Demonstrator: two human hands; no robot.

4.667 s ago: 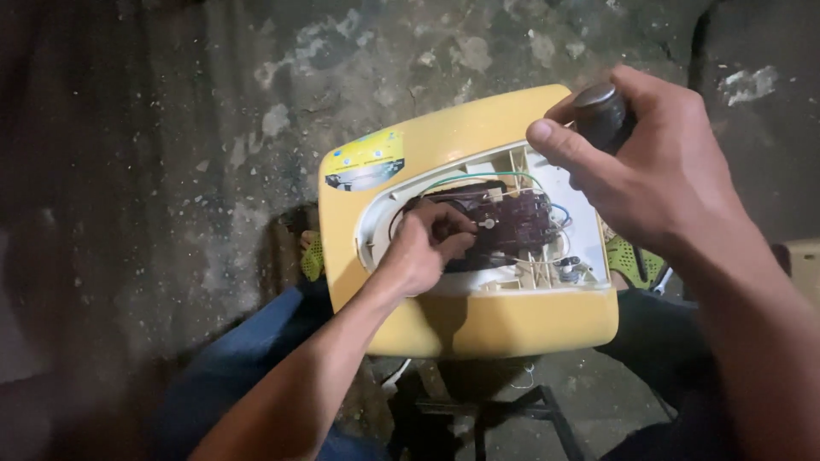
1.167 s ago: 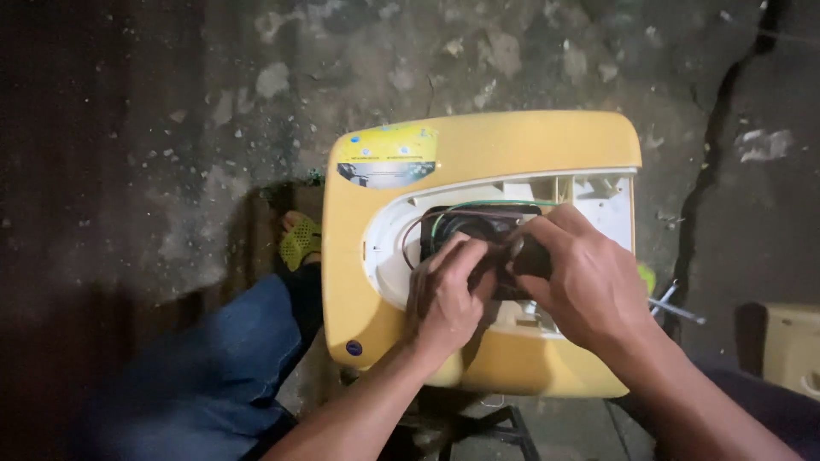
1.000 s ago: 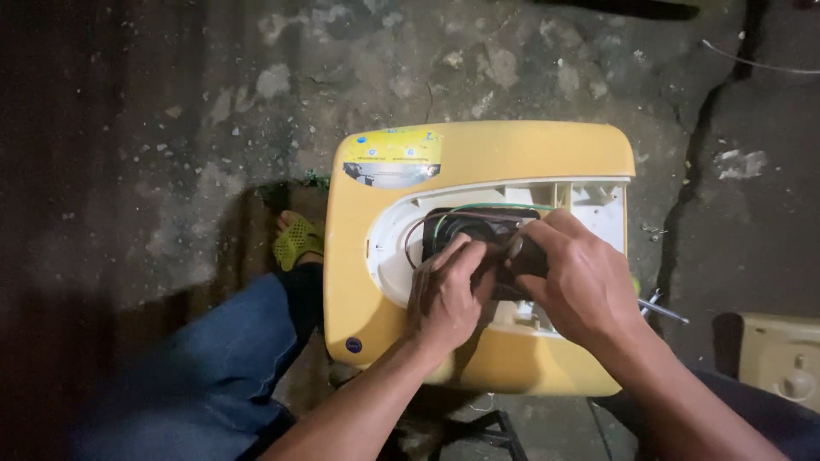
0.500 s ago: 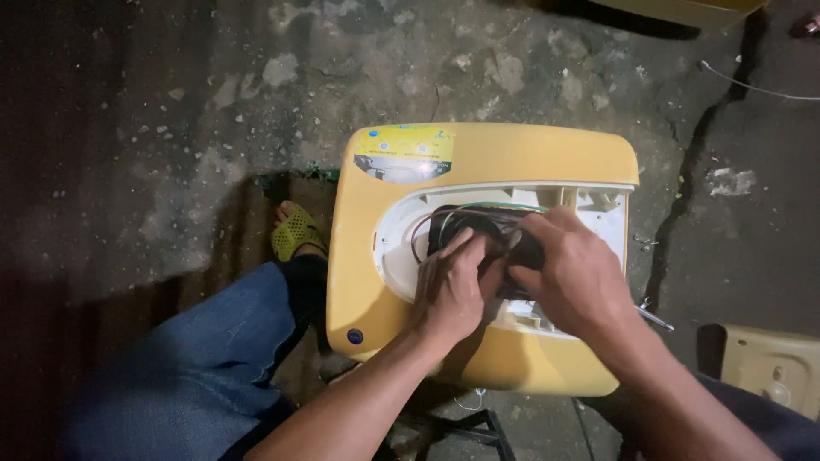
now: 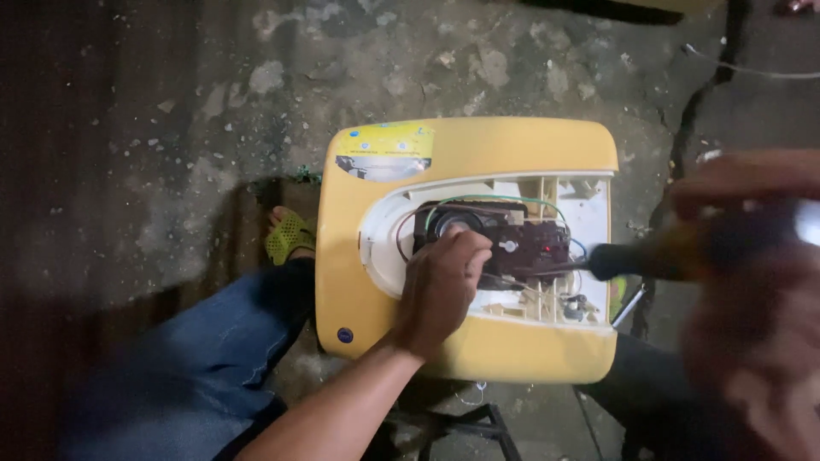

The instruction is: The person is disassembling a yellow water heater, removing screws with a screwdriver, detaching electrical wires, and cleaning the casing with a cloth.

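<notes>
i see a yellow casing (image 5: 478, 145) with a white inner recess, a yellow-and-blue sticker (image 5: 384, 149), a dark brown module (image 5: 521, 243) with green and brown wires, blue trousers (image 5: 196, 358), a yellow-green lattice sandal (image 5: 289, 235), and a mottled grey floor (image 5: 171, 111).

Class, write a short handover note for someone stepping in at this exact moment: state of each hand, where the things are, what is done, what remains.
Left hand: resting on the dark component block inside the opened yellow housing, steadying it.
Right hand: blurred, close to the camera, gripping a dark-handled screwdriver whose shaft points at the block's right side.
Housing sits on the lap over a stool; its cover is already off, with the wires exposed.
Left: the block remains seated in its white recess; whether its screws are in cannot be told.
</notes>
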